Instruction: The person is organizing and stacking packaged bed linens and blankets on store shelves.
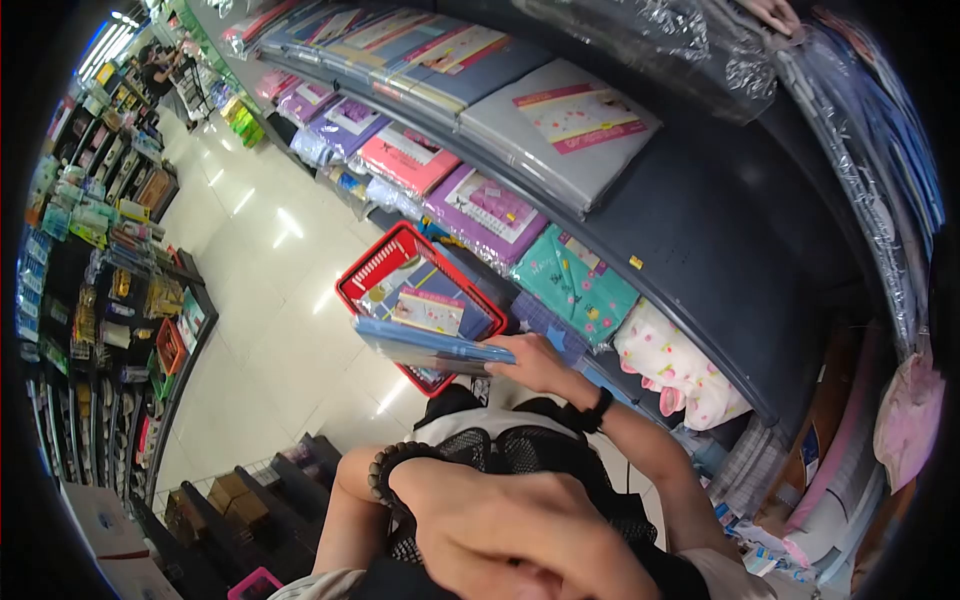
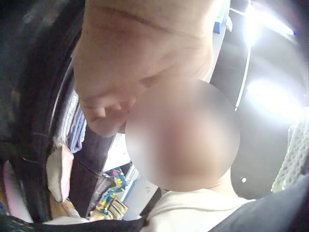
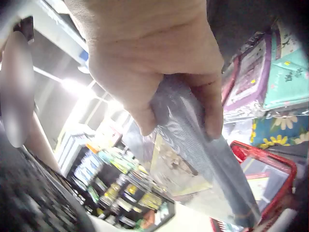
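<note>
Left grip (image 1: pixel 520 540) close under camera, near chest; clenched or slack, cannot tell. Right grip (image 1: pixel 535 362) pinches flat wrapped packet (image 1: pixel 430 345) by edge, keeping it level over red basket (image 1: pixel 372 265).

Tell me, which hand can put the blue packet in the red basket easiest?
Probably the right. The right hand grips the blue packet, held right at the red basket. The left hand is up close to the body, away from both.
</note>
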Tool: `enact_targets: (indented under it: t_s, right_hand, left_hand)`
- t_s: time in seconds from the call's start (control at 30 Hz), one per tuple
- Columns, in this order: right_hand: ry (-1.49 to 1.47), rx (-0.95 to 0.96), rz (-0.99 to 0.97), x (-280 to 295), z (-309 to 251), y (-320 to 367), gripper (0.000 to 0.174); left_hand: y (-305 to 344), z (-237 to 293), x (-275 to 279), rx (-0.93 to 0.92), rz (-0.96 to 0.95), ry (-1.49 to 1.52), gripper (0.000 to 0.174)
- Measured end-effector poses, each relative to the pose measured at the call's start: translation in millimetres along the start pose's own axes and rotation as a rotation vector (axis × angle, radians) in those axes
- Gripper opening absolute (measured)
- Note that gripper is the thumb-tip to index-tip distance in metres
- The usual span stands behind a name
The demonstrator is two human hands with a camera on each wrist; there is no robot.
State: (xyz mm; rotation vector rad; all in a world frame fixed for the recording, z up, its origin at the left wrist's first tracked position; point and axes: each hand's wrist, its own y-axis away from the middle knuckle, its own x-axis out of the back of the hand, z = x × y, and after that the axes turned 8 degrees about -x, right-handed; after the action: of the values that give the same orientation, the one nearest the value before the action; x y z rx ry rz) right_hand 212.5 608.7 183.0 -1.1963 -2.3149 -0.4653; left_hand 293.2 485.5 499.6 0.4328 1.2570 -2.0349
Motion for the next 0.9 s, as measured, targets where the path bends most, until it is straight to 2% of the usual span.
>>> enact_targets:
  t_s: [0.03,0.07,0.1,0.13,0.2,0.23,0.27,0.3,0.37,0.43,0.47,0.53,0.6,0.7,0.77,0.83,0.87,0.9]
  right_hand:
    - [0.009,0.008,0.017,18.1,-18.2,3.7,0.039]
    - [-0.163,-0.126,-0.014,41.0,-41.4,9.4,0.038]
    - [-0.339,-0.259,-0.048,59.7,-59.0,16.5,0.038]
    - [-0.335,-0.249,-0.031,75.2,-68.5,23.2,0.038]
    - [-0.874,-0.316,0.054,98.3,-75.1,40.7,0.041]
    - [-1.027,-0.246,0.195,100.7,-69.8,48.3,0.047]
    - [-1.176,-0.172,0.336,103.2,-64.0,57.0,0.054]
    - [-1.302,-0.203,0.414,115.0,-69.3,71.1,0.061]
    - [-1.353,-0.12,0.466,137.6,-67.5,96.4,0.06]
    - [-1.31,-0.113,0.812,148.0,-68.2,109.8,0.058]
    - [-1.23,-0.068,0.935,153.7,-51.5,115.9,0.059]
    - [-1.151,-0.05,1.003,171.6,-55.1,127.1,0.06]
    - [-1.048,-0.072,1.132,183.9,-50.7,134.4,0.064]
    - [-0.965,-0.145,1.24,192.3,-40.3,136.7,0.064]
    - [-0.933,-0.184,1.241,193.3,-30.6,137.0,0.064]
    - [-0.988,-0.208,1.226,193.5,-21.7,134.9,0.064]
    - [-0.901,-0.238,1.172,193.5,-30.2,131.5,0.066]
    - [-0.904,-0.239,1.182,194.5,-21.0,130.2,0.066]
  left_hand:
    - [1.5,7.4,56.1,0.319,-0.621,0.047,0.053]
    - [28.3,-2.4,55.6,0.283,-0.436,0.044,0.038]
    - [36.7,-8.4,58.6,0.266,-0.417,-0.008,0.036]
    - [42.4,-10.0,61.9,0.279,-0.437,-0.078,0.036]
    - [52.2,-8.5,73.3,0.322,-0.493,-0.214,0.034]
    - [57.9,-7.6,77.8,0.322,-0.506,-0.214,0.034]
    - [63.8,-7.1,80.9,0.364,-0.442,-0.268,0.031]
    - [67.6,-5.9,85.8,0.404,-0.374,-0.321,0.027]
    - [72.7,-1.6,100.7,0.464,-0.267,-0.428,0.022]
    - [82.2,-3.8,117.7,0.508,-0.168,-0.628,0.017]
    - [90.3,-7.4,132.8,0.542,-0.144,-0.744,0.014]
    - [119.8,-20.1,171.0,0.651,-0.039,-0.965,0.009]
    - [142.9,-28.1,204.2,0.725,-0.027,-1.059,0.009]
    - [190.7,-40.8,264.5,0.823,-0.013,-1.213,0.011]
    - [231.6,-49.6,308.2,0.851,-0.022,-1.272,0.013]
    - [276.7,-58.0,350.3,1.031,-0.029,-1.541,0.024]
    - [301.0,-61.9,371.0,1.032,-0.04,-1.543,0.024]
    - [326.0,-65.6,390.2,1.041,-0.043,-1.632,0.033]
